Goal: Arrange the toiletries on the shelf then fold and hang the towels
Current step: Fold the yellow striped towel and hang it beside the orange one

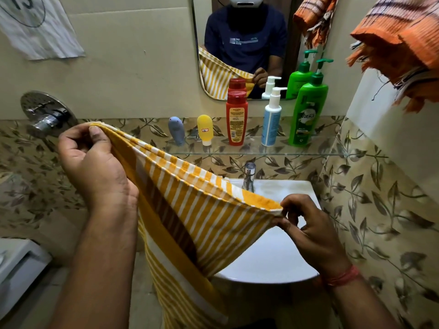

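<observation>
Head view: yellow striped towel (190, 210) stretched over sink (273, 257), rest hanging down at 6 o'clock. Left hand (95, 167) pinches doubled corner at 10 o'clock; right hand (306, 231) pinches the other at 3. Soft, light, floppy terry, likely sags; best held at corners. Bottles lined on glass shelf (237, 150) at 12. Orange towel (399, 43) hangs at 2. Leaf-pattern tiled wall, tight space.

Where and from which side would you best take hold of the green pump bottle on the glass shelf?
Grip the green pump bottle round its narrower upper body, coming from the front right: its pump head juts up, and the white pump bottle stands close on its left.
</observation>
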